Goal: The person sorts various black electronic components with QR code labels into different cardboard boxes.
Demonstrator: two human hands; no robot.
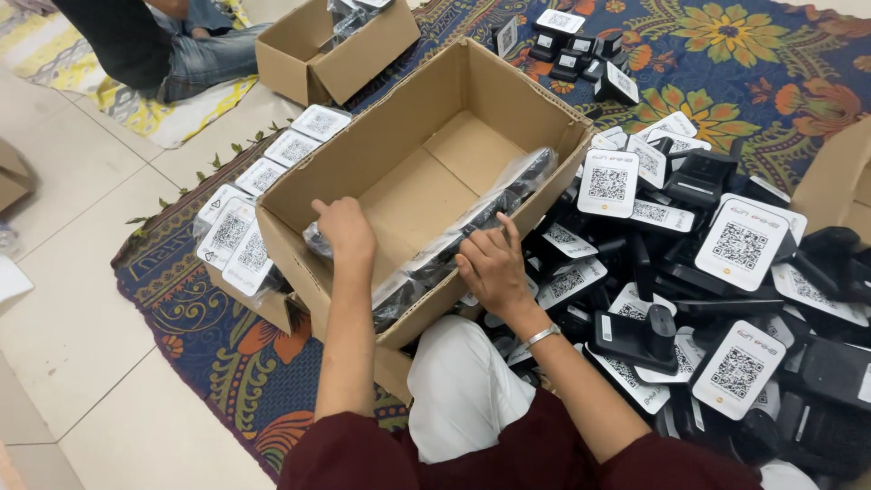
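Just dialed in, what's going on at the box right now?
A person seated on a patterned rug has both hands in an open cardboard box. The left hand and right hand rest on a row of plastic-wrapped black devices lined along the box's near wall; the rest of the box floor is bare. A pile of black stands with white code cards lies to the right. Another person sits beyond a second box.

The open cardboard box (426,163) is showing plain brown. The wrapped bundle (472,222) inside is looking black under clear film. The stands (739,245) are showing white panels with black square codes. The rug (753,54) is displaying orange and yellow flowers on dark blue.
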